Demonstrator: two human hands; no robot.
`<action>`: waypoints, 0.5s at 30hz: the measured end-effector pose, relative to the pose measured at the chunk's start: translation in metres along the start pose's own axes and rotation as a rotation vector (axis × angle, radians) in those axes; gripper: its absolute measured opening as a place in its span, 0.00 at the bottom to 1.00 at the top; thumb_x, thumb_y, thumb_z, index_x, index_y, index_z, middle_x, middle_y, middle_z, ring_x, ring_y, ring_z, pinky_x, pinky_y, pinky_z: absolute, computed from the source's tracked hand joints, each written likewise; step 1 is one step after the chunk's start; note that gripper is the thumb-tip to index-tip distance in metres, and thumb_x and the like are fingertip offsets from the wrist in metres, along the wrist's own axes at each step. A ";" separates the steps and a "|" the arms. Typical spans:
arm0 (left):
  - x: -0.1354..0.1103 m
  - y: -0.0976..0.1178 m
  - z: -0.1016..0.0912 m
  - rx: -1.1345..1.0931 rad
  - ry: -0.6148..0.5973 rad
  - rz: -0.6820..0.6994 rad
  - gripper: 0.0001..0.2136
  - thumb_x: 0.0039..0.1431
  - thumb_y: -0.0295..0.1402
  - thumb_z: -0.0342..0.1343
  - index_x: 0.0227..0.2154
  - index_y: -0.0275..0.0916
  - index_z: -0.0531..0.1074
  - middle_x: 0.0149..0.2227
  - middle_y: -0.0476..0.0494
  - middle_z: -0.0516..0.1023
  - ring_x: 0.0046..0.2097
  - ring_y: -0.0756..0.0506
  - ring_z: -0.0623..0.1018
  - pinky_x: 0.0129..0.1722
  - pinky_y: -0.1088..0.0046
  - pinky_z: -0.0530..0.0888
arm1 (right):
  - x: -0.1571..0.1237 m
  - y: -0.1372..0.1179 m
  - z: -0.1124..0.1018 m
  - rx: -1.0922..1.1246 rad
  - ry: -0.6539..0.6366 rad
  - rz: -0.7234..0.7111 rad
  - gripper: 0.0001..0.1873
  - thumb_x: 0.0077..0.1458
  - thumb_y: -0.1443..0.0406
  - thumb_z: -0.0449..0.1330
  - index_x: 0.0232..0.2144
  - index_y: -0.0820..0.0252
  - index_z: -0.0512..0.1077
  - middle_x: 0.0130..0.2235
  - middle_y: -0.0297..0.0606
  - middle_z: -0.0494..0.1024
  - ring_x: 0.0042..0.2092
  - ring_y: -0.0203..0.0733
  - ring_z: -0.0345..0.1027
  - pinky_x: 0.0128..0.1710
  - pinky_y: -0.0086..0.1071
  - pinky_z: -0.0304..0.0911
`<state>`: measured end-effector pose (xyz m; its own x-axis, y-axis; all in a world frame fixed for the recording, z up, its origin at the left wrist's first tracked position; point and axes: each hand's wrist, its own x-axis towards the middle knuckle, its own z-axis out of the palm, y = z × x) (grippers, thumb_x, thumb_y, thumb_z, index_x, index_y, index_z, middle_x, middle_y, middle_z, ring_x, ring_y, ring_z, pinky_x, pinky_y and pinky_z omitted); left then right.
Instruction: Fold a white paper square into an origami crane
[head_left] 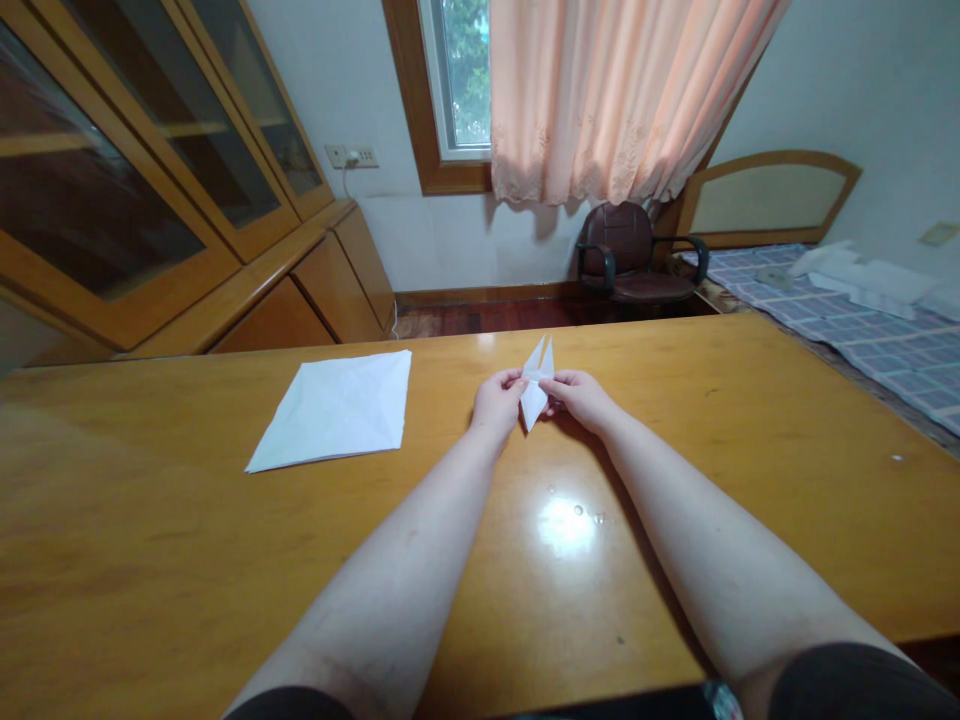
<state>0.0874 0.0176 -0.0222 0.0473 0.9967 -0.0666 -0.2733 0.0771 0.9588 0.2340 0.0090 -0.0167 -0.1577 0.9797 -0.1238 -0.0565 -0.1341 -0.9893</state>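
A small piece of folded white paper (533, 404) is held between my two hands near the far edge of the desk. Two narrow points of it stick up away from me, and one wider point faces me. My left hand (496, 405) pinches its left side, thumb on top. On the right side, my right hand (579, 396) grips it between thumb and fingers. The fingertips beneath the paper are partly hidden.
A stack of white paper sheets (337, 410) lies to the left on the wooden desk (187, 560). Beyond the desk stand a brown armchair (630, 255), a glass-fronted cabinet (225, 240) and a bed (847, 310) with white things on it. A pink curtain (600, 100) hangs by the window.
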 end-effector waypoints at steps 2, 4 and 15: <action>0.002 -0.002 -0.001 0.001 0.002 -0.005 0.08 0.48 0.27 0.60 0.34 0.34 0.76 0.30 0.44 0.79 0.31 0.47 0.77 0.37 0.68 0.74 | 0.001 0.001 0.000 -0.019 -0.002 0.000 0.19 0.40 0.52 0.67 0.24 0.62 0.72 0.21 0.37 0.76 0.21 0.35 0.68 0.23 0.28 0.65; 0.003 -0.003 -0.001 0.006 0.002 -0.009 0.08 0.48 0.27 0.61 0.34 0.34 0.76 0.29 0.44 0.79 0.30 0.48 0.77 0.37 0.68 0.74 | 0.002 0.002 -0.001 -0.036 -0.004 -0.001 0.19 0.40 0.52 0.67 0.24 0.62 0.72 0.21 0.37 0.76 0.22 0.36 0.68 0.23 0.28 0.65; 0.001 0.000 0.000 -0.019 0.028 -0.029 0.11 0.48 0.32 0.62 0.32 0.37 0.67 0.26 0.50 0.75 0.27 0.50 0.75 0.30 0.75 0.70 | -0.001 -0.003 0.001 0.012 0.073 0.007 0.17 0.38 0.55 0.69 0.21 0.62 0.71 0.21 0.36 0.74 0.22 0.35 0.67 0.25 0.30 0.66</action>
<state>0.0875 0.0185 -0.0220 0.0284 0.9943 -0.1025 -0.2901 0.1063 0.9511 0.2330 0.0079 -0.0130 -0.0857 0.9870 -0.1361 -0.0676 -0.1421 -0.9875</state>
